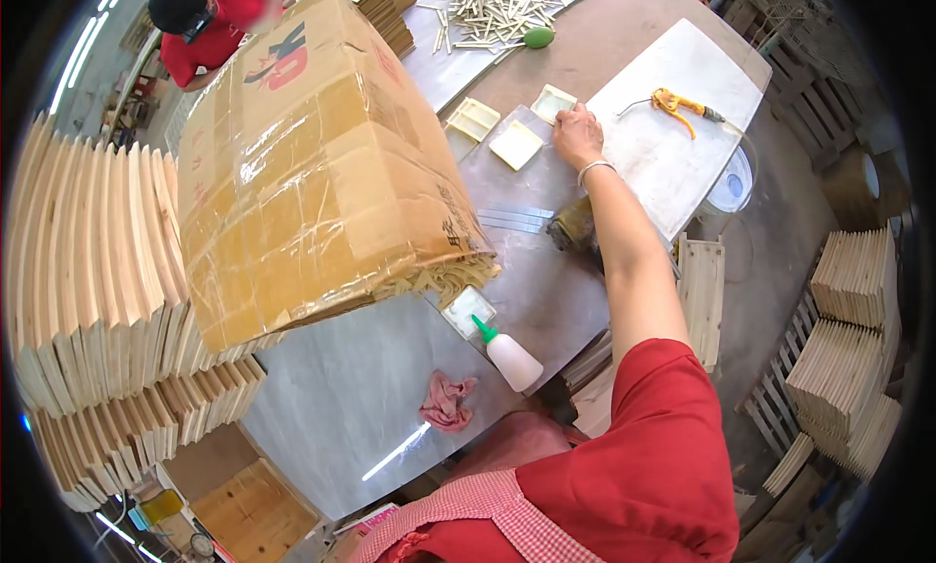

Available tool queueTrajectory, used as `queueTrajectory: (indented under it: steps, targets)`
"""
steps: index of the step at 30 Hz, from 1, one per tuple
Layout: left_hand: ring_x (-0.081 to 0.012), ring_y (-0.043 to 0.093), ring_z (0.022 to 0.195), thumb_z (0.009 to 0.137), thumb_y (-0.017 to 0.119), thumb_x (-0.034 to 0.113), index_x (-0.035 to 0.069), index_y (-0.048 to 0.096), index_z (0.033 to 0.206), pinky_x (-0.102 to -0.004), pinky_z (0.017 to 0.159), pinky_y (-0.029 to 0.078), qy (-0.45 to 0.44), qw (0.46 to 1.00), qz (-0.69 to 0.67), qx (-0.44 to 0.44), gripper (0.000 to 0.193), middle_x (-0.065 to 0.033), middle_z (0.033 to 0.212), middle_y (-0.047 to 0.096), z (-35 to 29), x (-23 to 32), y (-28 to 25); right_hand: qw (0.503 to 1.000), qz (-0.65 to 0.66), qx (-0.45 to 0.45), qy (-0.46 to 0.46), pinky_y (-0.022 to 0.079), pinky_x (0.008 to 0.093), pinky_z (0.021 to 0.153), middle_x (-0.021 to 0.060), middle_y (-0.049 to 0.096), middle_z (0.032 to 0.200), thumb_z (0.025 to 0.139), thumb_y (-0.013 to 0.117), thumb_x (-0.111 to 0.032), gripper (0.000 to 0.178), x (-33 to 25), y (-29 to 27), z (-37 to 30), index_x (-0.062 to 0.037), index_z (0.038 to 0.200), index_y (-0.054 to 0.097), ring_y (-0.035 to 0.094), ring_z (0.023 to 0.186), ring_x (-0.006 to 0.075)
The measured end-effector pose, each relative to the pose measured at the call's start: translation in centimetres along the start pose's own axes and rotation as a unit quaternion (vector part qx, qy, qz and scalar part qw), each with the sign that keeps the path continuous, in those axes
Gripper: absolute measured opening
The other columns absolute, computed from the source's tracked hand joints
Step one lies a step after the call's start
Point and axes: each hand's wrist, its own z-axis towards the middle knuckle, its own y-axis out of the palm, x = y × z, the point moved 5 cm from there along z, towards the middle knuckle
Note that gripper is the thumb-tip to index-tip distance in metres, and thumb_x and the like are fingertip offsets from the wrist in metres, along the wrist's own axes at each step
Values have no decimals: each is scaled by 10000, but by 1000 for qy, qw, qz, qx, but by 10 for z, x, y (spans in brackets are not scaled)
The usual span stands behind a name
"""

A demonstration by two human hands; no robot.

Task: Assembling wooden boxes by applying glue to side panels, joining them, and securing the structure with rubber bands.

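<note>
My right hand, with a bracelet at its wrist, reaches to the far middle of the table. Its bent fingers are closed at the near edge of a small square tray with a pale rim. Beside that lie a cream square tray and a cream divided tray. Several thin metal strips lie nearer to me, next to a dark, worn block-like thing partly covered by my forearm. My left hand is out of view.
A large taped carton takes up the left. A green-tipped squeeze bottle lies near a pink cloth. A yellow air blow gun rests on a white board. Wooden sticks are heaped beyond. Another person is far left.
</note>
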Motion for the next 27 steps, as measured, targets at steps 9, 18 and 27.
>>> queueTrajectory:
  steps: [9, 18, 27]
  targets:
    - [-141, 659, 888, 1031, 632, 273, -59, 705, 1100, -294, 794, 528, 27, 999, -24, -10, 347, -78, 997, 735, -29, 23, 17, 968, 146, 197, -59, 513, 429, 749, 133, 647, 932, 918, 652, -164, 126, -28, -71, -43, -56, 901, 714, 660, 816, 312]
    - [-295, 554, 1349, 1084, 540, 417, 11, 415, 1540, -456, 1119, 430, 447, 762, -261, -390, 623, -160, 1526, 512, -143, 249, 78, 908, 401, 80, -90, 408, 361, 623, 68, 548, 766, 780, 733, 25, 125, -154, -224, -373, -54, 838, 654, 522, 683, 227]
    - [-330, 603, 1258, 1020, 231, 765, 93, 316, 1595, -467, 1046, 510, 424, 623, -504, -422, 889, -195, 1333, 618, -214, 216, -20, 790, 431, -74, -429, 420, 351, 655, 47, 618, 852, 753, 794, 1, 189, -324, -280, -536, -45, 916, 710, 562, 709, 221]
